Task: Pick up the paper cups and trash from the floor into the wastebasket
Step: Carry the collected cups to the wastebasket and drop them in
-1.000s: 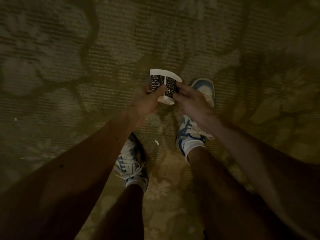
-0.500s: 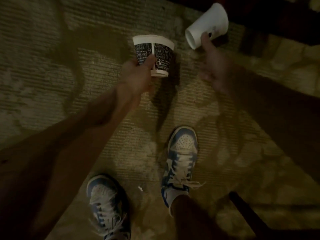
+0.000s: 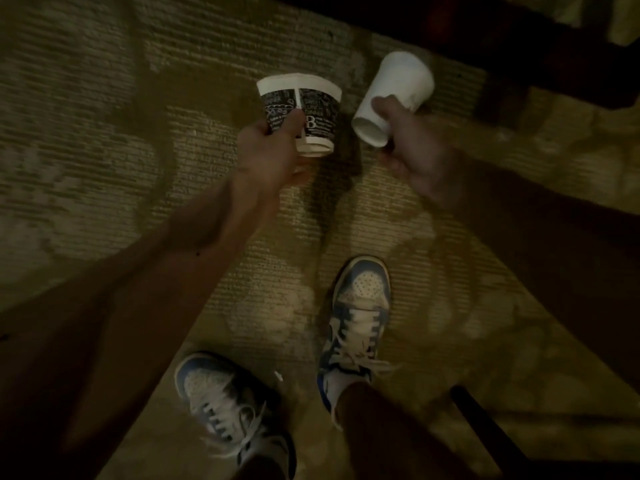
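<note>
Hands fwd: L (image 3: 270,150) grips printed cup (image 3: 320,110), R (image 3: 415,157) white cup (image 3: 398,81) (sideways?).

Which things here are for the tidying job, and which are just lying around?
For the job: printed cup in left hand; white cup in right hand; small white scrap.
Just there: sneakers; patterned carpet; dark furniture.

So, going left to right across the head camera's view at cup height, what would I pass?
Left hand → black printed cup → white cup. The right hand gripping the white cup overlaps it, so I leave it out.
</note>
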Demonstrator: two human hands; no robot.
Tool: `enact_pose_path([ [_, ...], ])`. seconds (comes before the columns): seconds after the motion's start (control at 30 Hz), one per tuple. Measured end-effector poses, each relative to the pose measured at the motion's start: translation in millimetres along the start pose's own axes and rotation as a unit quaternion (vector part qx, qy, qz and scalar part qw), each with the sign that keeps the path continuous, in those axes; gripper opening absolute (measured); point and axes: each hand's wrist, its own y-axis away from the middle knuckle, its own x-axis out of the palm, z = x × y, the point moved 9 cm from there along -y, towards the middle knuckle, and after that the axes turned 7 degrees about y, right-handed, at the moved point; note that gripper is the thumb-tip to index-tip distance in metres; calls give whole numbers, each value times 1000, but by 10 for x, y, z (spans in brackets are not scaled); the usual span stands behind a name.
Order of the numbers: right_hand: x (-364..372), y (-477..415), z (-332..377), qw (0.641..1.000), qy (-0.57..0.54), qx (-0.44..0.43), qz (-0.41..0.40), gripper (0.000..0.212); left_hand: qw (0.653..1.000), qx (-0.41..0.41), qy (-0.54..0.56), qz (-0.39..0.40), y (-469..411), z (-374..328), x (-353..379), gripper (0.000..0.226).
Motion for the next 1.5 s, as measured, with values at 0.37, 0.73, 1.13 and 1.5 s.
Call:
enact_pose_path([
  [0.37,289,3031,1054,987,-40,-47,149,21,999,26,19,14,2503,-1476,-970,17],
  [0.73,582,7120,3574,941,94,-200,257,38,975,210,71,24,6440,-4282,-2680,23],
  [1.13,1712,9078,4522,834,113,-304,446,48,907,357,224,-16,8043,-5002,-4029,23],
  [1.5,2775,9004,5937,795,92,-285,527,56,882,304,360,16,7370,-6194,-4486,36],
])
